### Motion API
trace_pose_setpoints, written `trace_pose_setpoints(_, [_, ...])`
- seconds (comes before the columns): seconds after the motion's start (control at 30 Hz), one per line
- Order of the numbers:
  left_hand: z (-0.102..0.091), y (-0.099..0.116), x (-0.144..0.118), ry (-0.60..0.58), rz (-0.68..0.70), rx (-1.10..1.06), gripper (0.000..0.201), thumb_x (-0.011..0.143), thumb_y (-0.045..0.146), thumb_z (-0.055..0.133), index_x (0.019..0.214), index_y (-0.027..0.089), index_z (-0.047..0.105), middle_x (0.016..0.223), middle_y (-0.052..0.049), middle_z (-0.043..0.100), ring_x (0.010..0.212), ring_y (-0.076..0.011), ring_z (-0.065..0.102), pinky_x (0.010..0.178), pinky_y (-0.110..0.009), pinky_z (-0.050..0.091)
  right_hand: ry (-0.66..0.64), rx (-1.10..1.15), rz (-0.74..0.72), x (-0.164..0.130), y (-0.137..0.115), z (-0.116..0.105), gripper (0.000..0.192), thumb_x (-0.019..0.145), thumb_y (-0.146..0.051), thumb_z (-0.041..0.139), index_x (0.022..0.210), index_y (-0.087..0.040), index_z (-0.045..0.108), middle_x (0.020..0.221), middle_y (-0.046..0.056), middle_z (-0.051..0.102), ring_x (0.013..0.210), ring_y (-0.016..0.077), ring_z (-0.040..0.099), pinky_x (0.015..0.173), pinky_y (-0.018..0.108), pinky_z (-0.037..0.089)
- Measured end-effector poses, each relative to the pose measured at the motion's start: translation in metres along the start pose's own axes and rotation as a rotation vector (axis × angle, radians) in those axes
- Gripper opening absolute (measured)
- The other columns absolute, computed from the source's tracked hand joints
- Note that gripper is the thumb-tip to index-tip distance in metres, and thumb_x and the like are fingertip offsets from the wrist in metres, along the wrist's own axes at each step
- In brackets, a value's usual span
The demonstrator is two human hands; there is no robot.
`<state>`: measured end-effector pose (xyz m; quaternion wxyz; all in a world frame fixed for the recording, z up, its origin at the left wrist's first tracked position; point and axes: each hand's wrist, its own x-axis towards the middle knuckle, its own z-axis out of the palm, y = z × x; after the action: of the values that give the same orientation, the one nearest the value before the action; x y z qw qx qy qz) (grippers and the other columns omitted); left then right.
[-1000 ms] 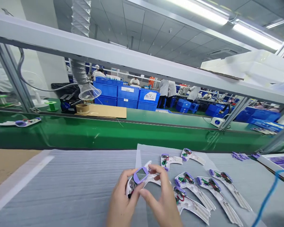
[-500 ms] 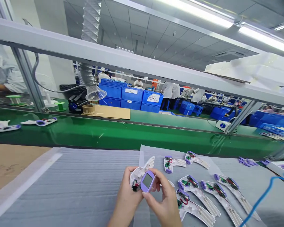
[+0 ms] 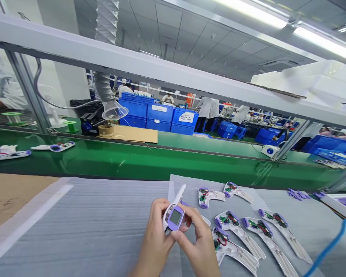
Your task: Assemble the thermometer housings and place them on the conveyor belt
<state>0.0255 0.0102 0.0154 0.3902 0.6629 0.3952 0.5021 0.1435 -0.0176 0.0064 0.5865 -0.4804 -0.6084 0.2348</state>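
Observation:
My left hand [image 3: 155,234] is closed around a white gun-shaped plastic housing [image 3: 165,219], whose handle points up and away. My right hand [image 3: 198,240] pinches a purple display frame [image 3: 175,218] with a grey screen between thumb and fingers. The frame sits against the open head end of the housing, both tilted; whether it is seated cannot be made out. Beside my right hand lie several open housing halves [image 3: 236,252] with green boards, red wires and purple end rings, their insides facing up. Part of one is hidden behind my right hand.
Padded grey sheeting [image 3: 103,215] covers the bench. Beyond it a green conveyor belt [image 3: 138,163] carries opened housings [image 3: 59,146] at left. Small purple parts [image 3: 298,194] lie at right. A blue hose [image 3: 328,246] crosses the right edge. A metal shelf beam [image 3: 161,67] spans overhead.
The purple display frame and the white housing have come together, with the housing turned so less of its inside shows. On the belt, the opened housings have shifted right.

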Motion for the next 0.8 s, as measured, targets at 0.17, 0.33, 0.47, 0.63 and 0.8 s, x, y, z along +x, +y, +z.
trace_pose_setpoints(0.17, [-0.003, -0.004, -0.004, -0.047, 0.118, 0.109, 0.020, 0.085, 0.023, 0.056, 0.101, 0.023, 0.045, 0.109, -0.006, 0.045, 0.094, -0.0200, 0.056, 0.077, -0.030, 0.048, 0.044, 0.021, -0.054, -0.004, 0.004, 0.004, 0.038, 0.083, -0.046, 0.061, 0.117, -0.030, 0.059, 0.111, 0.003, 0.058, 0.104, 0.0211, 0.054, 0.084, 0.027, 0.044])
trace_pose_setpoints(0.33, [-0.009, -0.009, -0.006, -0.111, 0.269, 0.249, 0.026, 0.088, 0.021, 0.052, 0.112, 0.025, 0.042, 0.110, -0.006, 0.047, 0.095, -0.0187, 0.057, 0.078, -0.027, 0.049, 0.121, -0.175, -0.144, -0.013, 0.007, 0.004, 0.038, 0.085, -0.046, 0.058, 0.120, -0.029, 0.058, 0.104, 0.005, 0.051, 0.096, 0.0208, 0.054, 0.083, 0.031, 0.046])
trace_pose_setpoints(0.47, [-0.013, -0.008, -0.011, -0.139, 0.437, 0.296, 0.032, 0.088, 0.015, 0.049, 0.118, 0.024, 0.041, 0.112, -0.006, 0.050, 0.103, -0.0188, 0.054, 0.084, -0.025, 0.046, 0.062, -0.379, -0.276, -0.010, 0.001, -0.014, 0.045, 0.084, -0.054, 0.055, 0.119, -0.025, 0.055, 0.114, 0.009, 0.049, 0.106, 0.0262, 0.049, 0.086, 0.037, 0.044])
trace_pose_setpoints(0.63, [-0.019, -0.002, -0.012, -0.129, 0.422, 0.152, 0.024, 0.087, 0.011, 0.046, 0.108, 0.023, 0.046, 0.103, -0.005, 0.054, 0.095, -0.0166, 0.056, 0.082, -0.024, 0.045, -0.153, -0.647, -0.514, 0.005, -0.001, -0.050, 0.053, 0.088, -0.046, 0.054, 0.130, -0.016, 0.042, 0.124, 0.012, 0.050, 0.121, 0.0301, 0.038, 0.103, 0.048, 0.026])
trace_pose_setpoints(0.8, [-0.015, 0.002, -0.005, -0.329, 0.337, 0.078, 0.024, 0.087, 0.020, 0.050, 0.110, 0.024, 0.048, 0.105, -0.005, 0.057, 0.099, -0.0190, 0.056, 0.086, -0.026, 0.045, -0.254, -0.678, -0.576, 0.010, 0.005, -0.063, 0.031, 0.092, -0.016, 0.051, 0.122, -0.015, 0.048, 0.102, 0.009, 0.062, 0.095, 0.0216, 0.054, 0.088, 0.039, 0.039])
